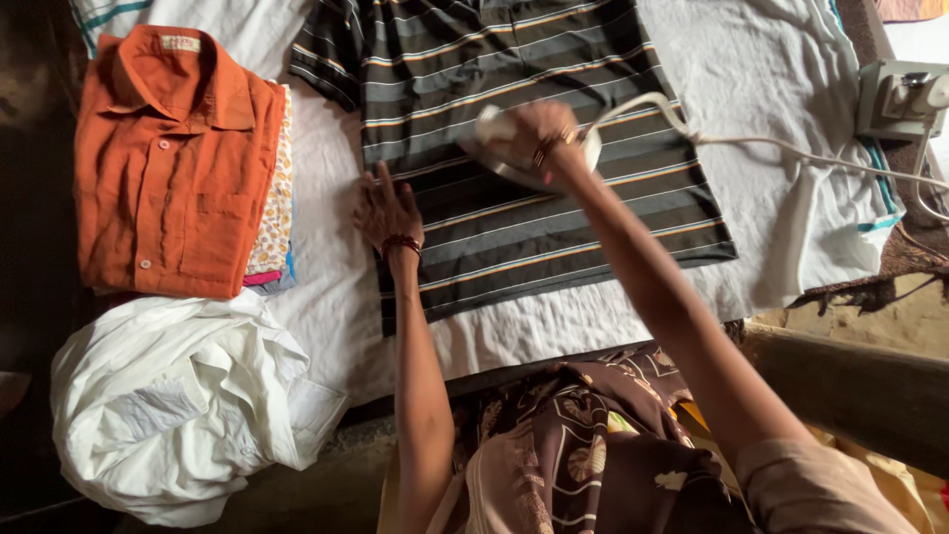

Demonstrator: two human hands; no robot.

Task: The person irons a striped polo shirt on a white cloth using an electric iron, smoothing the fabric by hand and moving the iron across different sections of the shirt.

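Observation:
A dark striped shirt (554, 188) lies spread flat on a white sheet (326, 326). My right hand (539, 133) grips the handle of a white clothes iron (514, 158) that rests on the shirt's middle. My left hand (388, 213) lies flat with fingers spread on the shirt's left edge, pressing the cloth down. A white cord (771, 146) runs from the iron to the right.
A folded orange shirt (173, 163) tops a small stack of folded clothes at the left. A crumpled white garment (168, 405) lies at the front left. A grey socket box (895, 99) sits at the far right, where the cord leads.

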